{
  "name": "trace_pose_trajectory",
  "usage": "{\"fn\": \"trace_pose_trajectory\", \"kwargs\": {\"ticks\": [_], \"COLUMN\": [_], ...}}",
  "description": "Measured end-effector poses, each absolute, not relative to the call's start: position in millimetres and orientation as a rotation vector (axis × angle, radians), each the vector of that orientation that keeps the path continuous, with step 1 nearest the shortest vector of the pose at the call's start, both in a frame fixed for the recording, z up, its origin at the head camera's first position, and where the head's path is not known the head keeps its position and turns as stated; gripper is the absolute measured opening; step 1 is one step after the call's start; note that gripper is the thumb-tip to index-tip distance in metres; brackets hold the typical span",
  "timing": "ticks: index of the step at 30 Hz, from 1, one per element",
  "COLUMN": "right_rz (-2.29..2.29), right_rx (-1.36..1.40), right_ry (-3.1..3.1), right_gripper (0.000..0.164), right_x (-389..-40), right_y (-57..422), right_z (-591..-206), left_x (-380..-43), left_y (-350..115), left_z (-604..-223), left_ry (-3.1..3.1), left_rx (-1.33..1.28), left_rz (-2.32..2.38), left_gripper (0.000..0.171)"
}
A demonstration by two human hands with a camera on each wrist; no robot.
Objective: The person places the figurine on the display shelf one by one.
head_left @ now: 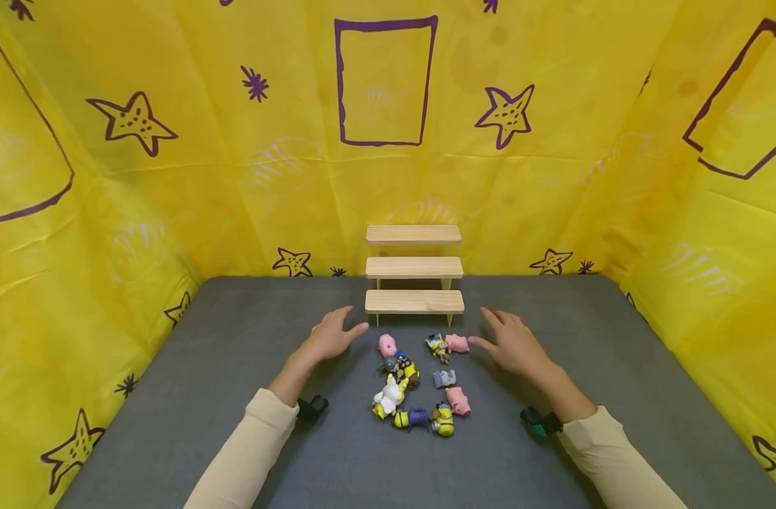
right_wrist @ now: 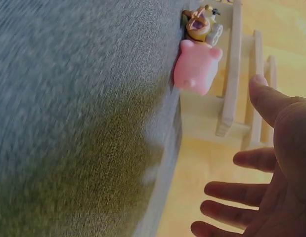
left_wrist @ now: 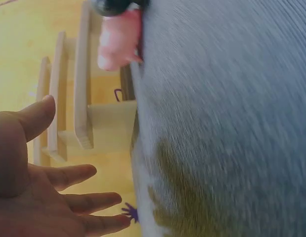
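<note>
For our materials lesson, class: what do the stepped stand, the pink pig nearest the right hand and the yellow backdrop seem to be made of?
Stepped stand: pale wood, smooth, judging by faint grain on its steps.
Pink pig: probably molded plastic or rubber, smooth, given its rounded, evenly colored surface; which one is unclear.
Yellow backdrop: likely printed fabric, slightly glossy, given its creases and soft folds.

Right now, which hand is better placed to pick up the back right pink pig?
Probably the right hand: empty, fingers spread, it is close beside that pink pig. The left hand, also empty, is clearly farther off.
</note>
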State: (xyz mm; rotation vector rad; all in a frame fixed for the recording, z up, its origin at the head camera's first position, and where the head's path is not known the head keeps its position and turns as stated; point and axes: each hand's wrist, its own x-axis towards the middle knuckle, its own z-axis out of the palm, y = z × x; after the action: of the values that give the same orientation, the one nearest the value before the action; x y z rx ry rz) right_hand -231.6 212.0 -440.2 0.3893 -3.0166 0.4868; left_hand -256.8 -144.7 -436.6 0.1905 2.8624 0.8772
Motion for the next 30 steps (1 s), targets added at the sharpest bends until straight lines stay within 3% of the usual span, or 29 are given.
{"fn": "trace_pose_trajectory", "kwargs": {"ticks": [10, 21, 30], "right_rz": [0.543, 0.639, 0.694], "right_rx": [0.412, 0.513, 0.532], "right_ry": [-3.065, -3.025, -2.978], "right_gripper": [0.071, 0.048, 0.031], "right_x": [-231.7, -236.6, -242.3], "right_y": [200.2, 190.9, 180.4], "right_z": [-441.7, -450.4, -449.5], "left_x": [-266.3, -276.5, -287.9], "left_y": [-139.1, -128.0, -126.8], "left_z": [-438.7, -440.3, -443.8], "left_ry": [2.705, 2.671, 2.751], "left_rx": [0.050, -0.029, -0.105], "left_rz": [1.140, 1.317, 1.408], "left_gripper": [0.068, 0.062, 0.045]}}
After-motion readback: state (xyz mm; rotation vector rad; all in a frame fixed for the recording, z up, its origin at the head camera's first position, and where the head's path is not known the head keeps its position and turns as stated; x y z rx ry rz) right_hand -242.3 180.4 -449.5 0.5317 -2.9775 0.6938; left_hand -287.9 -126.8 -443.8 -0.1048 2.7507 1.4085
